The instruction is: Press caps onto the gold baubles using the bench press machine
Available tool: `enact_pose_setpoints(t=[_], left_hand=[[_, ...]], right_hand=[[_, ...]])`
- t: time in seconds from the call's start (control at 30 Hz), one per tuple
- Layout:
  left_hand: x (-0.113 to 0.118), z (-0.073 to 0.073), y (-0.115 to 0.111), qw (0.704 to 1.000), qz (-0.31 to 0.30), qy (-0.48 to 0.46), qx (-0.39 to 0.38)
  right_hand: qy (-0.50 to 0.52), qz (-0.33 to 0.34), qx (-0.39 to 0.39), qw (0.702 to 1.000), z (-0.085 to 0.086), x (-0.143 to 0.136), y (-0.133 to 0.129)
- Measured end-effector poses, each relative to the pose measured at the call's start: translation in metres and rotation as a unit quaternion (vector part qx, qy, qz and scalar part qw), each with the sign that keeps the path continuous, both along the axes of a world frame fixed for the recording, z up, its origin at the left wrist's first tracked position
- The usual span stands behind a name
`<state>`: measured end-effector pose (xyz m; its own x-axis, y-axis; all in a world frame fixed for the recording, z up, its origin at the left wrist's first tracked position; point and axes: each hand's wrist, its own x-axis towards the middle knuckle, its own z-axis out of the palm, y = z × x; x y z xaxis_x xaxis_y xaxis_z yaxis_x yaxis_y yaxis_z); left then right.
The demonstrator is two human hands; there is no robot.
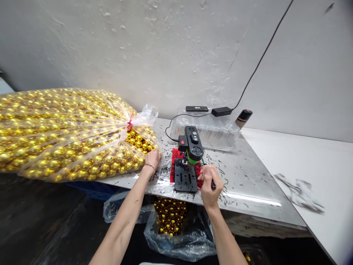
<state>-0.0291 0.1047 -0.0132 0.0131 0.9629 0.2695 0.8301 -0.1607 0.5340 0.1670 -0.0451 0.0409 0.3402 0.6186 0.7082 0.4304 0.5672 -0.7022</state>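
My left hand (153, 159) is at the torn opening of a big clear plastic bag (91, 125), beside the gold balls (138, 141) that show there. Its fingers look curled, and what they hold, if anything, is hidden. My right hand (211, 184) is wrapped round the black handle (213, 185) of a lever on a small black bench machine (194, 141) with a green ring. The machine stands between my hands, its slotted black base plate (186, 178) lying on a red mat (175, 158).
Dark slivers litter the metal tabletop (242, 180). Behind the machine are a clear plastic tray (209, 130), a power adapter (222, 111) with cable and a dark canister (244, 118). Gloves (302, 193) lie right. An open bag of gold balls (171, 215) sits below the table edge.
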Motion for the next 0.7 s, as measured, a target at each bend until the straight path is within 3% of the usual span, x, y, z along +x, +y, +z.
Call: enact_pose_setpoints(t=[0.13,0.27,0.33,0.37,0.4,0.47,0.53,0.6,0.63,0.7], left_hand=[[0.01,0.003,0.009,0.998,0.002,0.001,-0.07],[0.009,0.012,-0.008,0.995,0.025,-0.026,-0.092],[0.004,0.016,-0.024,0.984,0.042,-0.149,-0.085],[0.002,0.017,-0.034,0.961,0.044,-0.259,-0.084],[0.001,0.018,-0.045,0.918,0.039,-0.385,-0.09],[0.002,0.017,-0.067,0.793,0.013,-0.596,-0.125],[0.009,0.013,-0.085,0.705,-0.004,-0.686,-0.178],[0.02,0.006,-0.096,0.674,-0.001,-0.706,-0.217],[0.027,0.001,-0.098,0.677,0.002,-0.7,-0.226],[0.041,-0.01,-0.099,0.712,-0.003,-0.664,-0.229]], right_hand=[[-0.005,0.004,-0.001,1.0,-0.002,0.001,-0.001],[-0.02,0.01,0.003,1.0,-0.002,0.002,-0.002],[-0.03,0.011,0.007,0.999,-0.002,0.003,-0.002],[-0.032,0.01,0.009,0.999,-0.003,0.003,-0.002],[-0.032,0.008,0.01,0.999,-0.004,0.002,-0.001],[-0.023,0.003,0.014,1.0,-0.005,0.002,-0.001],[-0.016,0.002,0.014,1.0,-0.007,0.001,-0.001],[-0.02,0.001,0.013,1.0,-0.007,0.001,-0.001],[-0.027,-0.001,0.012,1.0,-0.006,0.001,-0.002],[-0.044,-0.001,0.012,0.999,-0.003,0.002,-0.002]])
